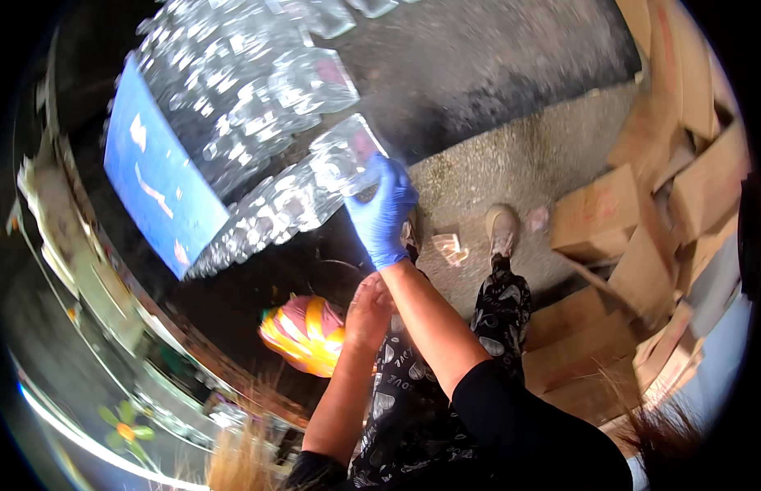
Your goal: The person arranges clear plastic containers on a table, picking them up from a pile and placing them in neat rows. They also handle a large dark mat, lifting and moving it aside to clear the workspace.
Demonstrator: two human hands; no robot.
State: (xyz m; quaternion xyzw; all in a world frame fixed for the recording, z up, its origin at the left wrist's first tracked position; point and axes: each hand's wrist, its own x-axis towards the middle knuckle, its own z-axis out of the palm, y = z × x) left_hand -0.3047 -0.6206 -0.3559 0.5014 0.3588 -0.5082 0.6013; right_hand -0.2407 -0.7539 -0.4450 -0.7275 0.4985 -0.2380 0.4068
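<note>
My right hand (pixel 384 209), in a blue glove, reaches forward with its fingers closed on the near end of a clear, square-sided container (pixel 347 146); whether it is glass or plastic I cannot tell. That piece sits at the end of rows of similar clear containers (pixel 233 106) packed together on a dark surface. My left hand (pixel 370 311) is bare and lies beneath and beside my right wrist. Its fingertips are partly hidden there, so their grip does not show. Just left of it is an orange, yellow and pink bundle (pixel 303 334).
A blue panel (pixel 159 180) stands along the left side of the rows. The dark work surface (pixel 495 57) runs off to the right. Several cardboard boxes (pixel 597 214) are heaped at the right. A scrap of paper (pixel 451 249) lies on the floor by my feet.
</note>
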